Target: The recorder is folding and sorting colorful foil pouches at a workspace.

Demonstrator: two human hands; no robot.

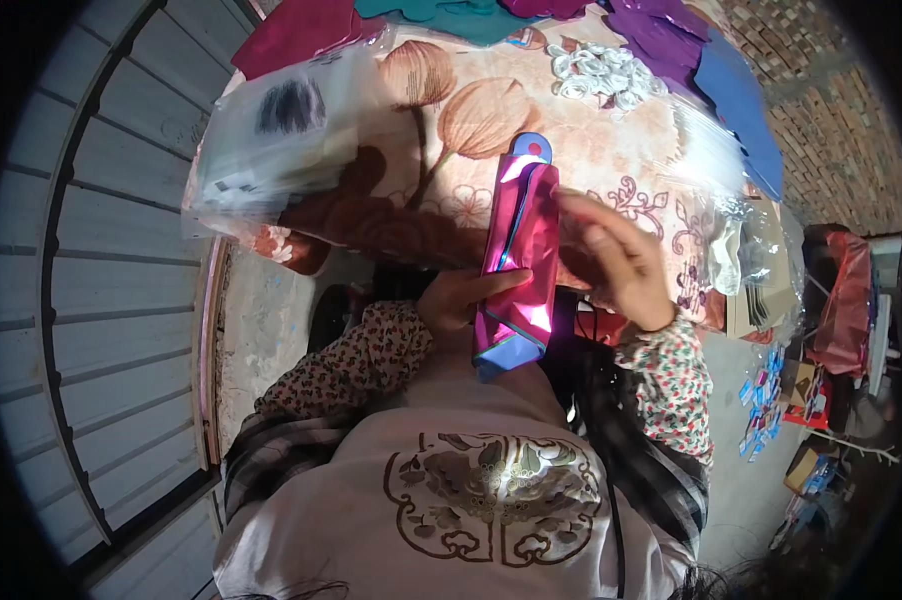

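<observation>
My left hand grips a long folded piece of shiny magenta foil, one finger lying across its front. The foil stands lengthwise over the table's near edge. A blue rounded tab with a red dot sticks out at its far end, and a blue folded corner shows at the near end. Close to the foil's upper right side is my right hand, slightly blurred, with its fingers stretched out. Whether a fingertip touches the foil edge I cannot tell.
A flowered cloth covers the table. Clear plastic bags lie left, a heap of white ties at the back, a stack of clear sleeves right. Purple sheets and blue sheets edge the table. Boxes stand on the floor.
</observation>
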